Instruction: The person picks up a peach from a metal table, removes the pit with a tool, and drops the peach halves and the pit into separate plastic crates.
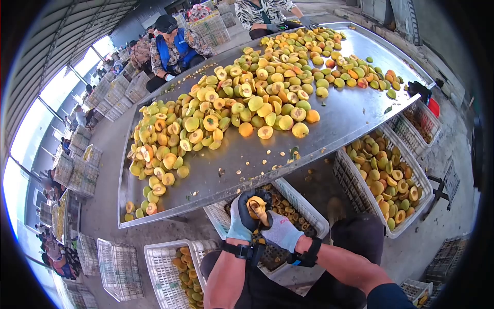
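My left hand (242, 219), in a glove with dark fingers and a light blue cuff, is closed around a yellow-orange peach half (256, 207). Right beside it, my right hand (282, 232), in a grey glove with a light blue cuff, is closed and points at the fruit. Something tan shows between its fingers and the peach; I cannot tell what it is. Both hands are just in front of the metal table (355, 121), over a white crate (303, 206) holding small brown and yellow pieces. A large heap of halved peaches (242, 98) lies on the table.
A crate of peach halves (383, 175) stands at the right, another crate (164, 273) at the lower left. The table's raised edge (226, 193) runs close beyond my hands. Two people (175, 49) sit across the table. Stacked crates (121, 270) line the left.
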